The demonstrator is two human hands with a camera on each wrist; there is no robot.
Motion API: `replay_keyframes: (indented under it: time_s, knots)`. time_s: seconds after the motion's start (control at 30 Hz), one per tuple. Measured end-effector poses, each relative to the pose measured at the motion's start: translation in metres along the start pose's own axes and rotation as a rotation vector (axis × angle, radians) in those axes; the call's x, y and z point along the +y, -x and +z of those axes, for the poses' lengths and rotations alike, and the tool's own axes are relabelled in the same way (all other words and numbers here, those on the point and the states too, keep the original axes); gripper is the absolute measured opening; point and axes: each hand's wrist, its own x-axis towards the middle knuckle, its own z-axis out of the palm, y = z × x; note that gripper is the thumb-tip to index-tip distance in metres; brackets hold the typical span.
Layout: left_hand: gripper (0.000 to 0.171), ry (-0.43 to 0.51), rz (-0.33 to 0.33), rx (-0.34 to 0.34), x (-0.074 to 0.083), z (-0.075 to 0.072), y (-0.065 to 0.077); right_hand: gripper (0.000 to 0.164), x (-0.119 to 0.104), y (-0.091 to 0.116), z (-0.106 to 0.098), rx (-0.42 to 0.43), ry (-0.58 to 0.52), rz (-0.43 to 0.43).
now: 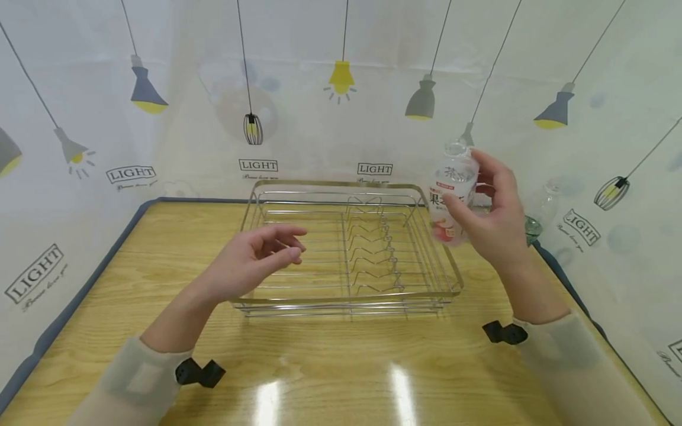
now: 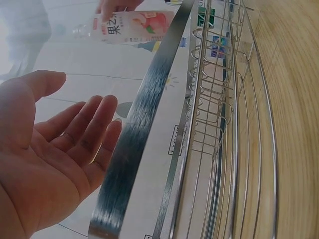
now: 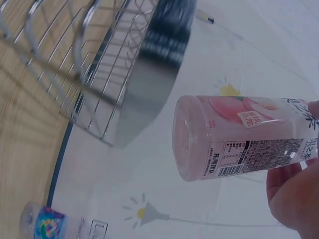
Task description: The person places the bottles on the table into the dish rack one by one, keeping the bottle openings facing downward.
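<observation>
A clear plastic bottle (image 1: 453,177) with a pinkish label showing peaches is gripped in my right hand (image 1: 501,222), its neck upward and uncapped. It is held over the right rim of a metal wire dish rack (image 1: 346,299). The right wrist view gives the base and barcode side of the bottle (image 3: 234,134). My left hand (image 1: 253,260) hovers over the rack's front left part, fingers loosely bent and holding nothing. From the left wrist, the palm of that hand (image 2: 60,144) appears beside the rack's flat metal rim (image 2: 137,119).
Behind my right hand, a clear bottle (image 1: 549,198) and a green transparent item (image 1: 531,229) stand at the table's right edge. Wavy wire dividers (image 1: 373,254) run along the rack's right half. A lamp-printed cloth (image 1: 314,136) encloses the wooden table (image 1: 319,361).
</observation>
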Motion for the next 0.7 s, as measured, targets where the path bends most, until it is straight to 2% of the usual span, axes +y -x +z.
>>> replay_keyframes:
  time_s: [0.2, 0.5, 0.7]
  knots:
    - [0.043, -0.004, -0.011, 0.007, 0.005, -0.001, -0.003, 0.074, -0.015, -0.002, 0.023, -0.088, -0.033, -0.032]
    - [0.046, -0.045, -0.029, 0.018, 0.013, -0.001, -0.015, 0.076, -0.031, -0.003, 0.06, -0.204, -0.12, -0.075]
    - [0.047, -0.024, 0.017, 0.024, 0.02, 0.0, -0.025, 0.078, -0.038, 0.003, 0.081, -0.309, -0.16, -0.099]
